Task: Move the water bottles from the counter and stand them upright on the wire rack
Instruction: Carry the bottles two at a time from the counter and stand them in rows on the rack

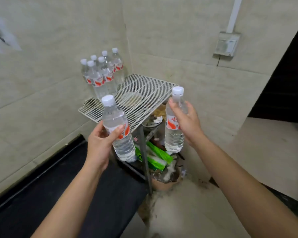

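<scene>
Left hand (100, 145): fingers and thumb curled round the label band of the left bottle (113, 115). The bottle is clear ribbed plastic with a white faceted cap and a red-and-white label, tilted so the cap leans toward 11 o'clock. It is held in the air at the 6 o'clock edge of the wire rack (150, 88), not resting on it.

Right hand (187, 122): wrapped round the shoulder and label of the right bottle (174, 141). Same type, near upright, held off the rack's 4 o'clock corner with its base below the rack top.

The rack is a white-coated metal grid, flat and rectangular, on a dark metal leg (144, 152).

Six bottles (100, 78) stand upright in a tight cluster at the rack's 10 o'clock corner, against the tiled wall.

The counter (41, 194) is matt black, at 7 o'clock in frame and cut off by the lower edge.

Hard to make out:
- A round translucent shape (131, 98) lies mid-rack; I cannot tell what it is.
- Green wrappers (159, 156) and blurred clutter sit beneath the rack.
- The palms hide part of both labels.
</scene>
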The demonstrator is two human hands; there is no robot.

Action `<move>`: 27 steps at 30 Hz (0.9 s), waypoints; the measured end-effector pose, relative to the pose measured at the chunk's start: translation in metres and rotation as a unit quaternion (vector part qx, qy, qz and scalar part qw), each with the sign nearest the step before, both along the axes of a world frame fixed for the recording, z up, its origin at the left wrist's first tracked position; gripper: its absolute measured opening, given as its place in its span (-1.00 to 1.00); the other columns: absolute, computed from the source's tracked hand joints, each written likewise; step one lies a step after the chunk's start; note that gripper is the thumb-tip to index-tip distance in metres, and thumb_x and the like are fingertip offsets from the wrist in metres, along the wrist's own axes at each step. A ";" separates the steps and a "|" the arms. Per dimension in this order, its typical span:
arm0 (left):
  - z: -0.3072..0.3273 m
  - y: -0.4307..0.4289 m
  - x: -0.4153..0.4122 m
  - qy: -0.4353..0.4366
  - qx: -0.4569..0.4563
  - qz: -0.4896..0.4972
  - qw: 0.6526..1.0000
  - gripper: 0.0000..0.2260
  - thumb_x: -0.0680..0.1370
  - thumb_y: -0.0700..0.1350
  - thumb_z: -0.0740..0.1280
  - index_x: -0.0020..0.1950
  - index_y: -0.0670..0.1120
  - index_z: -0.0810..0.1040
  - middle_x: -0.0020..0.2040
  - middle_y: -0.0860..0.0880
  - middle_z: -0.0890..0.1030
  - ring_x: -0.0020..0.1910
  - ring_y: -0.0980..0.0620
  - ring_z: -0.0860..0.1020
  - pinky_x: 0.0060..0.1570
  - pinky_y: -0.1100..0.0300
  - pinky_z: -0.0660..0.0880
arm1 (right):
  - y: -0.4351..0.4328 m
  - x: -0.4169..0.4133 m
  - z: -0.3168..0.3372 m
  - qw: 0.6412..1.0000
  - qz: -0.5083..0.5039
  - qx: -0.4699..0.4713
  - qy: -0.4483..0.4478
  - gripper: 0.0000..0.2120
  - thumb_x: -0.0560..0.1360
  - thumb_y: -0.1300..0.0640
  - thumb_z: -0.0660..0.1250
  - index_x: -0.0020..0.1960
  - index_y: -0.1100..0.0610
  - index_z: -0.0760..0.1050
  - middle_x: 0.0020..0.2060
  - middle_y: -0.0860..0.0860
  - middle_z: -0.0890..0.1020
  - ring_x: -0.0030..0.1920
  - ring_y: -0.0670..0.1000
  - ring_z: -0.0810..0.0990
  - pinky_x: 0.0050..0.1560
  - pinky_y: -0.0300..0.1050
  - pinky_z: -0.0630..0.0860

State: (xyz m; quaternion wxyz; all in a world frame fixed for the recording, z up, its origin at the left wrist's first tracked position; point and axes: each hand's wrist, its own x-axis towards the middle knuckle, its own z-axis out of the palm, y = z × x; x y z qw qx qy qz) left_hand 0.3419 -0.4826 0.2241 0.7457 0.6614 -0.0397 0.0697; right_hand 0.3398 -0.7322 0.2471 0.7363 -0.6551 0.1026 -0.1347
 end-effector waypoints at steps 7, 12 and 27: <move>0.018 -0.024 0.143 -0.065 0.019 0.051 0.996 -0.65 0.38 -0.04 0.59 0.14 0.00 0.67 0.05 -0.02 0.71 -0.02 0.06 0.62 0.04 0.08 0.57 | -0.025 0.138 0.035 0.992 0.007 -0.119 -0.037 -0.73 0.50 -0.29 0.38 0.04 -0.14 0.52 0.05 -0.08 0.70 0.04 -0.08 0.71 0.16 0.02 0.61; 0.028 -0.036 0.228 -0.040 0.092 0.061 0.993 -0.52 0.34 0.06 0.57 0.25 0.05 0.62 0.11 0.12 0.70 0.06 0.18 0.64 0.13 0.05 0.58 | -0.026 0.240 0.051 0.976 0.047 -0.210 -0.044 -0.55 0.45 -0.40 0.34 0.16 -0.10 0.53 0.07 -0.10 0.67 0.10 -0.06 0.66 0.18 0.06 0.59; 0.020 -0.076 0.391 0.040 0.177 0.158 0.971 -0.48 0.35 -0.04 0.60 0.28 -0.04 0.58 0.12 0.10 0.69 0.09 0.20 0.64 0.07 0.18 0.62 | -0.008 0.482 -0.003 0.937 0.268 -0.216 -0.062 -0.62 0.59 -0.18 0.32 0.35 -0.06 0.45 0.19 -0.11 0.64 0.18 -0.08 0.62 0.23 -0.03 0.52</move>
